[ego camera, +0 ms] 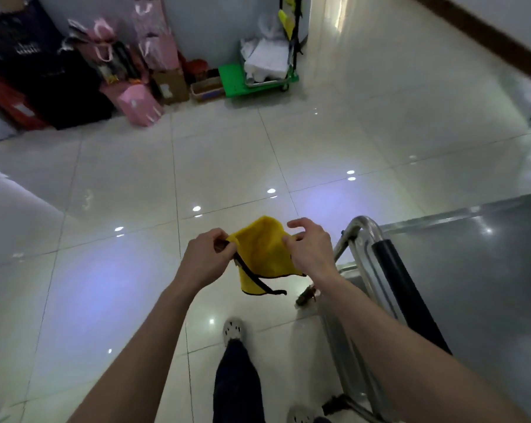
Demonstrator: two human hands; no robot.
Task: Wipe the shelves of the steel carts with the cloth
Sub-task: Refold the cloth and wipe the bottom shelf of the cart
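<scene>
The pale glossy tiled floor (136,184) fills most of the view. At its right edge stands the steel cart with a flat grey metal top shelf (487,270), which serves as the landmark here. The shelf lies bare and nothing touches it. Far beyond the cart, against the back wall, sit a heap of pink and dark paper bags (139,102) and a green flat platform trolley loaded with white bundles (258,83). At the cart's near left end rises its bent chrome tube handle (365,227), sleeved lower down in a black grip (404,288). Just left of that handle, held up in the air and clear of the cart, hangs the task's thing, a square yellow microfibre cloth with a dark trimmed edge (261,248). The left hand (207,257) pinches the cloth's trimmed left edge between thumb and curled fingers. The right hand (311,248) grasps the opposite edge with thumb and lower fingers, its forefinger lifted free. Below the cloth, a small caster wheel (307,296) shows under the cart's corner. Judging from this, the step in hand is readying the cloth, spreading or refolding it, and wiping has not begun. The next move calls for gathering it into one palm, turning right toward the cart, and laying it flat on the top shelf for broad strokes.
</scene>
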